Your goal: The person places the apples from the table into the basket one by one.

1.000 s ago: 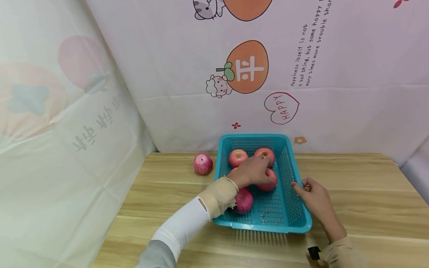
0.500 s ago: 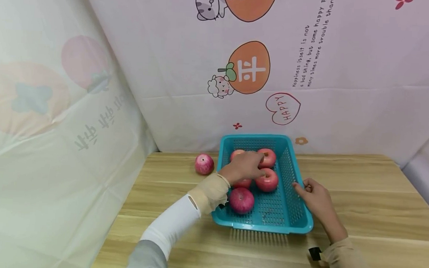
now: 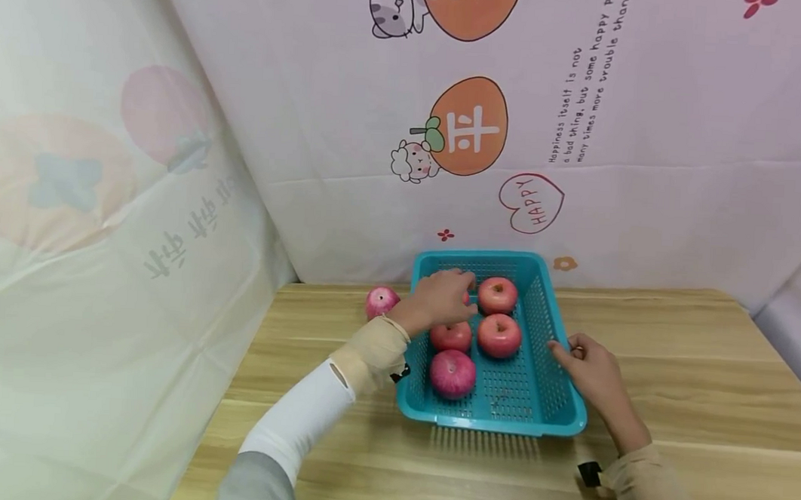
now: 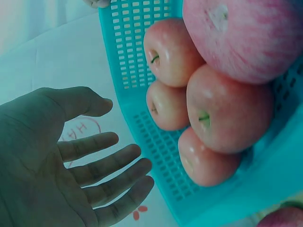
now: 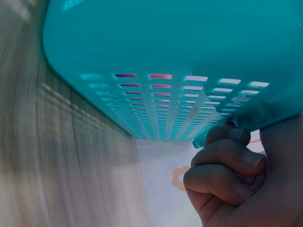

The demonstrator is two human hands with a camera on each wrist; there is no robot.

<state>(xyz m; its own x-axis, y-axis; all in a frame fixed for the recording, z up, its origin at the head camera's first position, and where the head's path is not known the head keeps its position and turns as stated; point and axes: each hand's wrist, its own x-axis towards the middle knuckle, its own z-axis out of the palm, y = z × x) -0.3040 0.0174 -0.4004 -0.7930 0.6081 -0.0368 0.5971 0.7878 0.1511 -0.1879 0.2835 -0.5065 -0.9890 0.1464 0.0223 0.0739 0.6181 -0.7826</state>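
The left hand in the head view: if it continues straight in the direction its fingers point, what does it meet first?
Probably the far wall of the teal basket. The left hand is open above the basket's far left corner, and an apple lies just beside that line. Depth is unclear, so it may pass over the rim.

The rectangular teal plastic basket [image 3: 560,379] is smooth and faintly glossy, its walls and floor pierced with rows of small slots; its rim sits against the curled fingers [image 5: 222,161] of the right hand [image 3: 591,369]. Just beneath the spread fingers [image 4: 102,165] of the left hand [image 3: 438,301], the round pink-red apples [image 3: 498,334] have a waxy, streaked skin with a soft sheen. The pale wooden tabletop [image 3: 693,371] under the fingers looks matt and grained. Beyond the fingers, the printed pink sheet backdrop [image 3: 649,180] is smooth, creased and slightly shiny.
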